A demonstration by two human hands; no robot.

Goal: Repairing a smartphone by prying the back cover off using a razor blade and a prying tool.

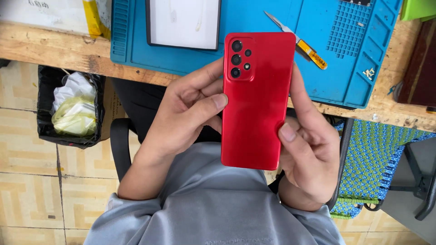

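Note:
I hold a red smartphone (pixel 256 102) upright in front of my chest, its glossy back toward me and a camera cluster at its top left. My left hand (pixel 186 109) grips its left edge, thumb pressed on the back cover. My right hand (pixel 306 149) grips the right edge, thumb resting on the cover near the lower right. Both hands hover just in front of the wooden workbench edge (pixel 59 52), above my grey shirt.
A blue repair mat (pixel 318 27) lies on the bench with a white-screened panel (pixel 184 20), a yellow-handled blade tool (pixel 299 43) and small screws (pixel 369 72). A black bin with waste (pixel 72 109) stands left on the tiled floor. A woven blue-green chair (pixel 372 159) is right.

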